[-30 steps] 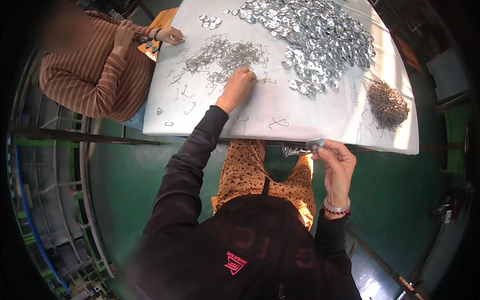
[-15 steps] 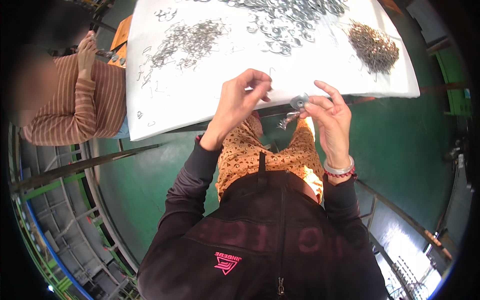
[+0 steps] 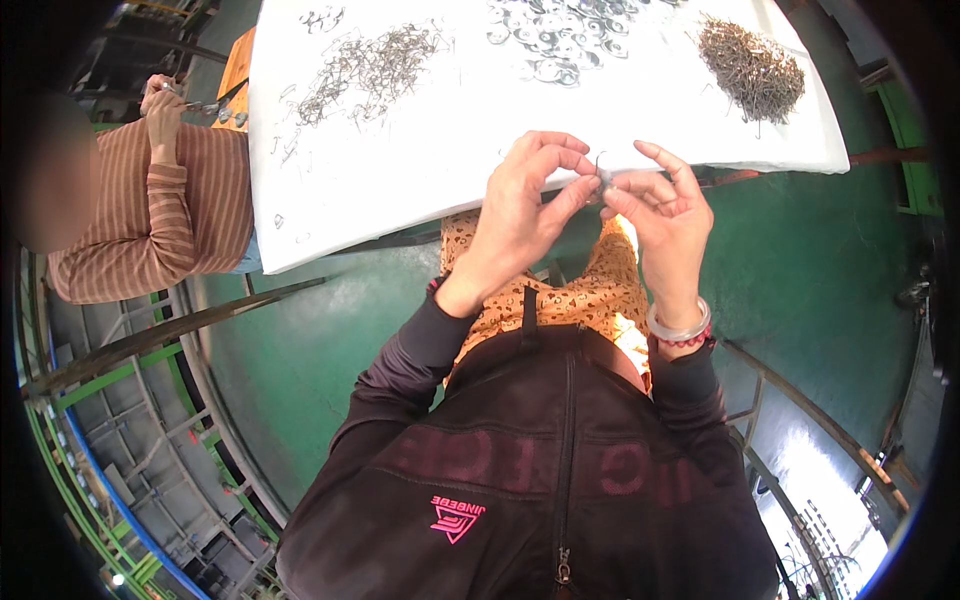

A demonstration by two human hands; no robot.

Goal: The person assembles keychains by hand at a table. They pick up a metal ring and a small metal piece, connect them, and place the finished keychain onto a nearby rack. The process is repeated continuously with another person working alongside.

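Observation:
My left hand pinches a thin wire hook between thumb and forefinger, its curved tip standing up above the fingers. Facing it, my right hand grips a small round metal disc between thumb and fingers, its forefinger raised. Fingertips of both hands meet around the disc, just off the near edge of the white-covered table. Most of the disc is hidden by the fingers, so I cannot make out whether the hook passes through its hole.
On the table lie a loose pile of grey wire hooks, a spread of round metal discs and a dense heap of brownish metal pins. To the left, a person in a striped top works with small parts beside a wooden board.
My left hand has moved right with the wire hook and reached the disc in my right hand. The disc, earlier seen face-on, is now mostly covered by fingers.

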